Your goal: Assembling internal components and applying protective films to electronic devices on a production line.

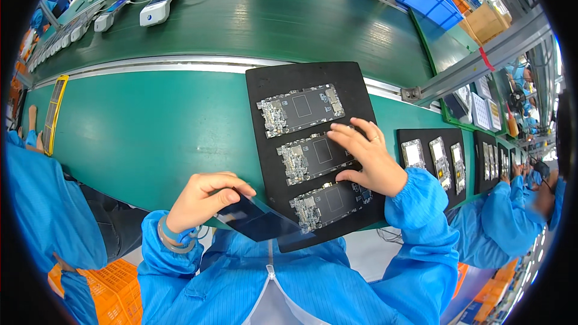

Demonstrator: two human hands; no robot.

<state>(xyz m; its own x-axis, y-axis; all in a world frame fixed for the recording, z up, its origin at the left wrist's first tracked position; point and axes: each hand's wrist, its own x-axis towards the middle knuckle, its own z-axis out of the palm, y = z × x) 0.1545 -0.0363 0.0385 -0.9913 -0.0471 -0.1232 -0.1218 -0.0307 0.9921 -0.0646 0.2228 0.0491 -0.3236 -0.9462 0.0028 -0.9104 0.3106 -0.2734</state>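
Between the thumb and fingers of my left hand [208,198] is a dark, glossy flat panel [256,219], tilted over the near left corner of a black foam board [277,195]. Three circuit boards lie in a column on the foam: a far one [301,108], a middle one [316,155] and a near one [331,204]. My right hand [373,159] reaches over the right end of the middle board, thumb and fingers apart. Its fingertips are at that board, whose right end they hide; whether they press on it I cannot tell.
Beyond a metal rail runs a green conveyor [241,18] with white handheld devices [161,6] at the left. More black foam boards with circuit boards [441,159] lie to the right. A metal post [481,57] slants at the right. Co-workers in blue sit on both sides.
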